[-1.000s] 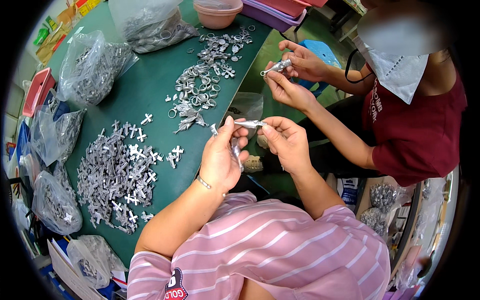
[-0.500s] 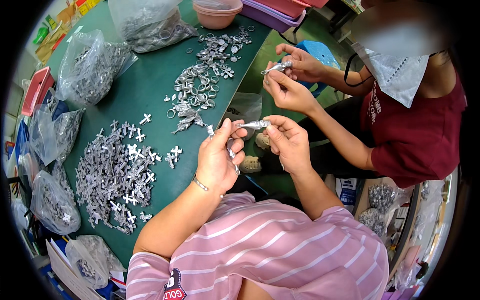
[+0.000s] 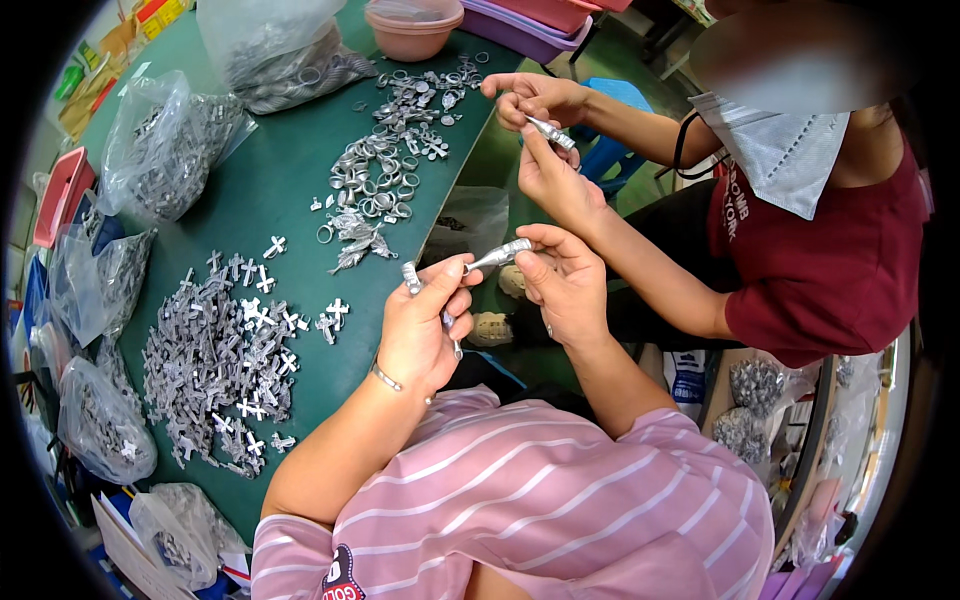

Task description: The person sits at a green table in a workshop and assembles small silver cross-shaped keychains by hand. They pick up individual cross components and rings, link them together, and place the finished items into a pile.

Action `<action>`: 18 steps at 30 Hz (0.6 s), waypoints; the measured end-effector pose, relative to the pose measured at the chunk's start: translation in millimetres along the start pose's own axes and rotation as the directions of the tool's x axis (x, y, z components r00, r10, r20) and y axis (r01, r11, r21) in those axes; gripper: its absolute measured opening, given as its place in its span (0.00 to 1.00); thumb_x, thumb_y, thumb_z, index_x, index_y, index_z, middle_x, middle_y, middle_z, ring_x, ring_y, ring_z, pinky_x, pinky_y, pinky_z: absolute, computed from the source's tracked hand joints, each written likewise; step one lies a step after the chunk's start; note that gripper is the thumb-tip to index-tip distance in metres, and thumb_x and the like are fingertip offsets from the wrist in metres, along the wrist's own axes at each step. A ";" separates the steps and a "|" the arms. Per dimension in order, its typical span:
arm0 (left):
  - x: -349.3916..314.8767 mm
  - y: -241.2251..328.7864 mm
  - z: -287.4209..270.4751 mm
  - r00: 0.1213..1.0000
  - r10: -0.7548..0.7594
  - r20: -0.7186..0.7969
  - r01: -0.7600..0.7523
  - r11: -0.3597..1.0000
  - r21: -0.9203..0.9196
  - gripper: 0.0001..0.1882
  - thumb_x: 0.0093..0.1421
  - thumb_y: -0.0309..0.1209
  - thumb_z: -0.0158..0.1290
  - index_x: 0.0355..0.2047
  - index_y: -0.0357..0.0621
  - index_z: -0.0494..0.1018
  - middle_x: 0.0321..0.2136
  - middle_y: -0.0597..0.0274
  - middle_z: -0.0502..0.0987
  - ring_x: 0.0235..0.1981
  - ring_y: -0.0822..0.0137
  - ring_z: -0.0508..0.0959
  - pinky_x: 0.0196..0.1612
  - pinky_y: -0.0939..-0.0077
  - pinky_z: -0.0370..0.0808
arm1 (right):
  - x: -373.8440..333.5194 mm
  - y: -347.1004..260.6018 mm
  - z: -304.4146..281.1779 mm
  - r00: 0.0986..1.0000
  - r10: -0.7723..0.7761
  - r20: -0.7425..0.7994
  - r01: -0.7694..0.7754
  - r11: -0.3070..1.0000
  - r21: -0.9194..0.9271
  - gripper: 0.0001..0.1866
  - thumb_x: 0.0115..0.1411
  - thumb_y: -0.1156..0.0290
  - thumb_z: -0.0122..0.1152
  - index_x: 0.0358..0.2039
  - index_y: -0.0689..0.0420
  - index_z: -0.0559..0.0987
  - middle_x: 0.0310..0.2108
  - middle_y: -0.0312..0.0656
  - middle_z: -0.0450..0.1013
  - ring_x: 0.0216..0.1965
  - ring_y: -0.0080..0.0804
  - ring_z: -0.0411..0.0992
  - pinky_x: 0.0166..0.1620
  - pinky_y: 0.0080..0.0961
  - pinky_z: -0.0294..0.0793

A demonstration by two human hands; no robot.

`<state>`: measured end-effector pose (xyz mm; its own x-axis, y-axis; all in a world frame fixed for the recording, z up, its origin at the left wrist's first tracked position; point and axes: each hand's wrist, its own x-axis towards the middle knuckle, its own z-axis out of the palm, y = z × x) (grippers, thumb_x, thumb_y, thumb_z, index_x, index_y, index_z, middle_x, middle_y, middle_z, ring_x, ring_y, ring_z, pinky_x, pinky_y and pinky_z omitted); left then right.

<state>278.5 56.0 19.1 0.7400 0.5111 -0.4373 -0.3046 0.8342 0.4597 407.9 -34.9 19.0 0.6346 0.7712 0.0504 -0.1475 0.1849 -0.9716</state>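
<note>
Between my two hands is a silver bottle-shaped metal piece, tilted with its wider end up and to the right. My left hand is closed, its thumb and fingertips at the narrow end. A second silver piece sticks up behind that thumb, and part of another silver piece shows beneath the fingers. My right hand pinches the wider end between thumb and fingers. To the left on the green table lies a heap of small grey metal crosses.
A co-worker at the right handles a similar silver piece. Rings and small fish-shaped pieces lie near the table's right edge. Bags of metal parts line the left side. Pink bowls stand at the back.
The silver piece between my hands has tilted, its wider end rising. The co-worker's piece now points down to the right. The whole view has shifted slightly.
</note>
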 end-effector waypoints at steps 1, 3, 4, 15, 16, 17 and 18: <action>-0.5 -0.4 0.2 1.000 -0.004 0.003 0.004 1.000 0.006 0.12 0.57 0.29 0.51 0.39 0.34 0.69 0.28 0.62 0.73 0.19 0.80 0.63 0.17 0.88 0.58 | 0.0 -0.4 -1.1 1.000 0.008 0.004 -0.008 1.000 0.025 0.14 0.54 0.79 0.58 0.42 0.65 0.71 0.25 0.32 0.67 0.19 0.11 0.58 0.19 0.08 0.53; 0.0 -1.3 0.8 1.000 -0.027 0.001 0.027 0.999 0.032 0.12 0.57 0.28 0.51 0.40 0.34 0.69 0.28 0.62 0.73 0.19 0.80 0.63 0.17 0.89 0.58 | -0.5 -1.0 -3.7 1.000 0.024 0.012 -0.025 0.997 0.074 0.15 0.52 0.79 0.60 0.42 0.63 0.73 0.31 0.32 0.68 0.24 0.10 0.63 0.22 0.07 0.59; 1.2 -2.4 -0.5 0.999 -0.044 -0.005 0.045 0.998 0.051 0.12 0.57 0.28 0.51 0.40 0.34 0.69 0.28 0.61 0.73 0.19 0.80 0.63 0.17 0.89 0.58 | -0.9 -1.7 -2.9 1.000 -0.003 0.020 0.002 0.999 0.042 0.15 0.52 0.80 0.59 0.41 0.64 0.72 0.31 0.33 0.69 0.24 0.10 0.64 0.23 0.07 0.60; 4.4 -12.5 -1.1 0.979 -0.201 0.036 0.195 0.973 0.125 0.11 0.58 0.30 0.49 0.40 0.38 0.70 0.29 0.64 0.73 0.19 0.81 0.62 0.17 0.89 0.58 | -3.3 -13.1 11.0 0.993 -0.114 0.036 0.116 0.991 -0.065 0.15 0.49 0.85 0.57 0.39 0.67 0.70 0.30 0.37 0.69 0.25 0.14 0.68 0.29 0.12 0.71; 3.6 -12.7 -0.3 0.979 -0.199 0.040 0.192 0.972 0.135 0.11 0.58 0.31 0.50 0.39 0.39 0.70 0.28 0.65 0.73 0.18 0.81 0.62 0.17 0.89 0.57 | -2.8 -12.0 10.6 0.996 -0.085 0.028 0.087 0.994 -0.068 0.14 0.49 0.85 0.57 0.39 0.67 0.71 0.30 0.37 0.69 0.25 0.14 0.68 0.29 0.11 0.70; 4.0 -13.5 0.9 0.980 -0.192 0.046 0.183 0.971 0.151 0.10 0.58 0.31 0.51 0.38 0.40 0.71 0.27 0.65 0.72 0.18 0.81 0.61 0.17 0.89 0.57 | -1.7 -9.7 10.2 0.998 -0.056 0.021 0.058 0.996 -0.070 0.13 0.49 0.85 0.57 0.38 0.67 0.71 0.29 0.37 0.69 0.25 0.14 0.68 0.28 0.11 0.70; 4.6 -14.6 2.3 0.981 -0.184 0.053 0.174 0.971 0.167 0.10 0.58 0.32 0.51 0.37 0.40 0.71 0.27 0.66 0.72 0.18 0.82 0.61 0.17 0.89 0.57 | -0.9 -8.0 9.4 1.000 -0.027 0.014 0.028 0.997 -0.071 0.13 0.50 0.85 0.57 0.38 0.67 0.72 0.29 0.37 0.69 0.24 0.14 0.68 0.28 0.10 0.70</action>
<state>287.8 45.7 12.1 0.8139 0.3369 -0.4733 -0.0673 0.8639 0.4991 401.4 -31.4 28.9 0.6279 0.7742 0.0800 -0.0752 0.1627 -0.9838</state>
